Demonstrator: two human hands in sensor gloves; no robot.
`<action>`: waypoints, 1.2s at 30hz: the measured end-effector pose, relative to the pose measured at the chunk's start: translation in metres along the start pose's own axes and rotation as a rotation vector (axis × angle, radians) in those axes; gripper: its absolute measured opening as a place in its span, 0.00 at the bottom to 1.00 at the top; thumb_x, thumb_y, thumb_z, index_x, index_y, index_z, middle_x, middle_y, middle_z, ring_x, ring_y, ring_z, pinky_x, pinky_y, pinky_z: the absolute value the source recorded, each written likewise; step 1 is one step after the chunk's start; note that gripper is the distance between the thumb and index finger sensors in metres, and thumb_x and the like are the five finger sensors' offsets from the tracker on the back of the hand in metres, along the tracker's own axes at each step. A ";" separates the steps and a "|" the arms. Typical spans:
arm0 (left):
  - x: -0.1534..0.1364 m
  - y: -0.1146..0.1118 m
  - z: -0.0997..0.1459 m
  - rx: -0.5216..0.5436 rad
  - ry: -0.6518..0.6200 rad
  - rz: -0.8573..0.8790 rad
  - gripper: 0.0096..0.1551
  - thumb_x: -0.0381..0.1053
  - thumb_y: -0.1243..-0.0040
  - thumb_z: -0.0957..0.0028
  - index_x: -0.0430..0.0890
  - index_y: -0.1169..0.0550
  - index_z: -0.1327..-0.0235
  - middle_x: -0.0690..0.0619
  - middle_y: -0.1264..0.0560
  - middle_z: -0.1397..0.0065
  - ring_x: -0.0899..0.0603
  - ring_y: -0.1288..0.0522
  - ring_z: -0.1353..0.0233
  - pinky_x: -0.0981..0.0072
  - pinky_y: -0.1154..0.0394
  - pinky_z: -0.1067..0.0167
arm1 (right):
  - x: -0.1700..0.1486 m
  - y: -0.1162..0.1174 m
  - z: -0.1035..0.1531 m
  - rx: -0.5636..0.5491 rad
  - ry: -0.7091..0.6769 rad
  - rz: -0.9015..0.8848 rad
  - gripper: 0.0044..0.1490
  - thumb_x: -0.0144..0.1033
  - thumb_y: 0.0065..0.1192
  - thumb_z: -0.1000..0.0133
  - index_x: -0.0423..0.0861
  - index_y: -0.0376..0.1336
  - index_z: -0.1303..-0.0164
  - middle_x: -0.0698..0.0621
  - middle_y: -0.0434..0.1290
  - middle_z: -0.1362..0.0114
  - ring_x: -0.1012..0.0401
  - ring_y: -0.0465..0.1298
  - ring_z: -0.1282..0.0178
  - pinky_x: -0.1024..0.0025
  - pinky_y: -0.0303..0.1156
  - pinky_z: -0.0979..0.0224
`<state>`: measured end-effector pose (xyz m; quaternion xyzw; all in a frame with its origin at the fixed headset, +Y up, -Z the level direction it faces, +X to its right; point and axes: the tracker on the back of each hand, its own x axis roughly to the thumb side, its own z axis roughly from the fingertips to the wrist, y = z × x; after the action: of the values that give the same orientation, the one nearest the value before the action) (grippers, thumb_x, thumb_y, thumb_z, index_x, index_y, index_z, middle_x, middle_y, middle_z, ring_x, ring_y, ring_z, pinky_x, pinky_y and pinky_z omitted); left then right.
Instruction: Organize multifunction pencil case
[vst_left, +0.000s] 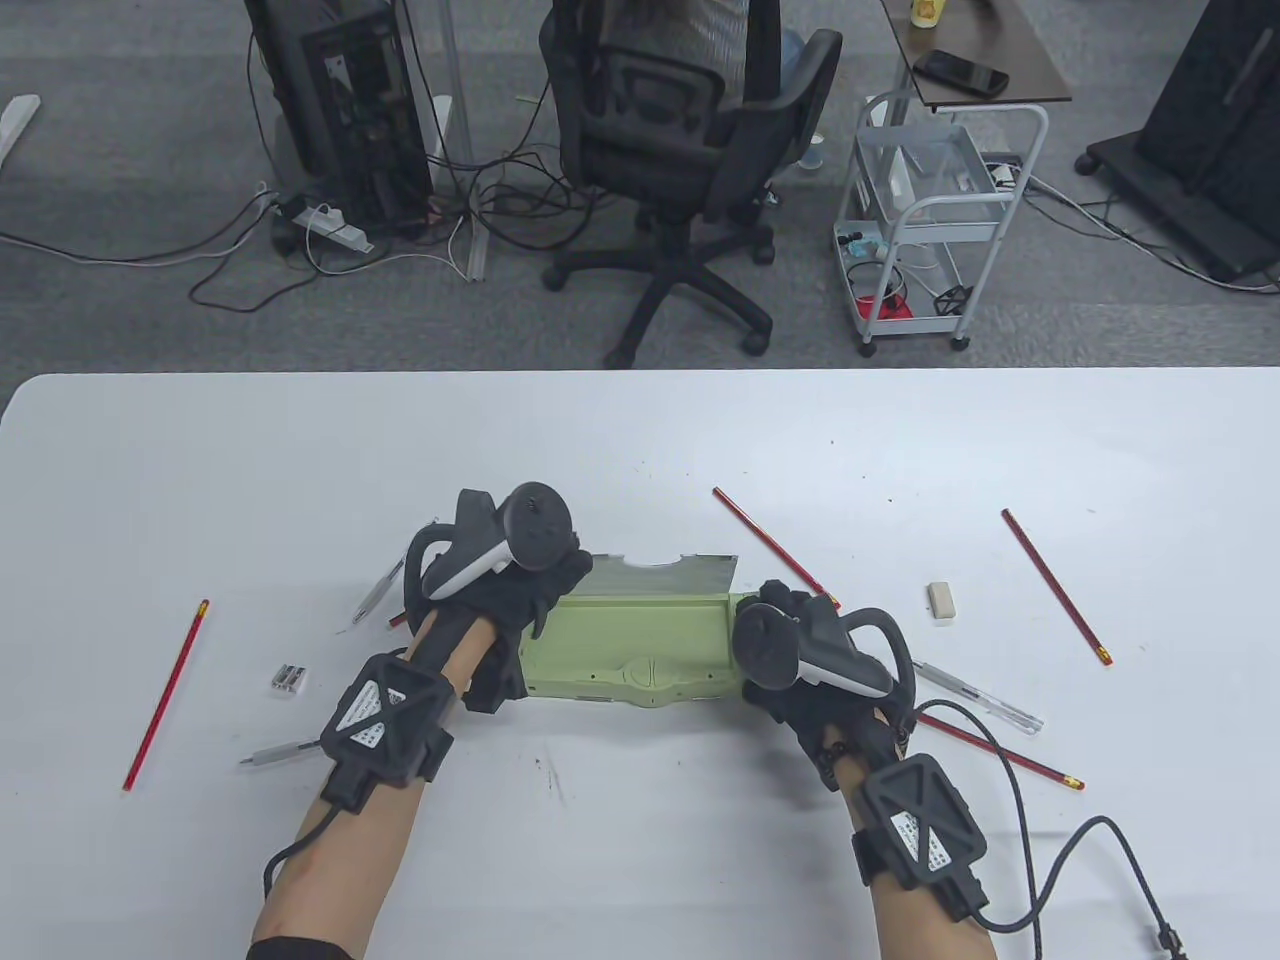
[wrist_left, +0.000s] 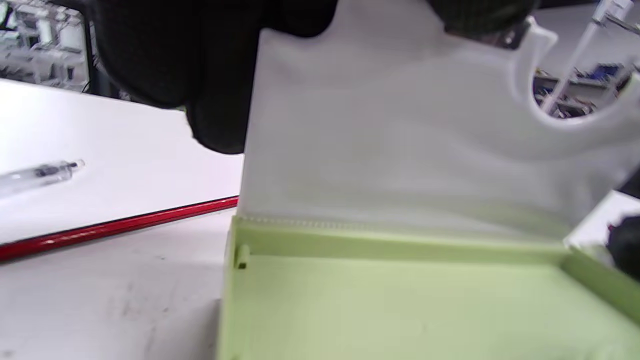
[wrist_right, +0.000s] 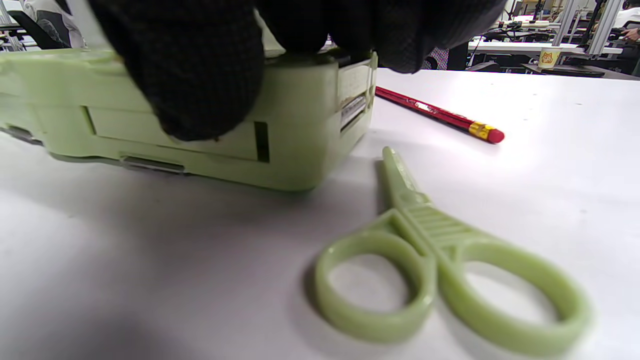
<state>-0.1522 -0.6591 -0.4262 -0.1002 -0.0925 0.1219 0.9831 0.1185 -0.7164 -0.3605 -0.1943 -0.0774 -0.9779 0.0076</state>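
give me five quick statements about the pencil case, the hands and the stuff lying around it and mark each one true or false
1. The pencil case has its lid raised. True.
2. The right hand holds the green scissors. False: the scissors lie flat on the table beside the case, and the hand grips the case's end.
3. The left hand is on the case's left end. True.
4. The white eraser sits inside the case. False: it lies on the table to the right.
5. The tray visible under the lid holds pencils. False: the part shown in the left wrist view is bare.
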 end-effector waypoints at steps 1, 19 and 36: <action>-0.003 0.001 -0.007 0.000 0.022 0.029 0.36 0.65 0.51 0.54 0.52 0.24 0.34 0.46 0.15 0.34 0.36 0.16 0.37 0.39 0.22 0.41 | 0.000 0.000 0.000 -0.001 0.002 0.002 0.53 0.45 0.72 0.49 0.37 0.52 0.19 0.31 0.52 0.17 0.35 0.61 0.20 0.41 0.61 0.21; -0.024 -0.030 -0.045 -0.059 0.288 -0.152 0.55 0.62 0.35 0.55 0.42 0.44 0.20 0.38 0.36 0.17 0.27 0.33 0.22 0.29 0.34 0.31 | 0.002 -0.001 0.001 0.009 -0.004 0.016 0.53 0.46 0.71 0.49 0.37 0.52 0.19 0.31 0.51 0.17 0.35 0.62 0.20 0.41 0.62 0.21; -0.025 -0.039 -0.049 -0.153 0.339 -0.139 0.56 0.62 0.33 0.56 0.42 0.44 0.19 0.37 0.37 0.16 0.26 0.34 0.21 0.28 0.36 0.30 | 0.002 -0.001 0.001 0.013 -0.006 0.013 0.53 0.46 0.71 0.48 0.37 0.52 0.19 0.31 0.51 0.17 0.35 0.62 0.20 0.42 0.62 0.21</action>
<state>-0.1577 -0.7111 -0.4691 -0.1871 0.0585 0.0277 0.9802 0.1168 -0.7150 -0.3587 -0.1976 -0.0824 -0.9767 0.0149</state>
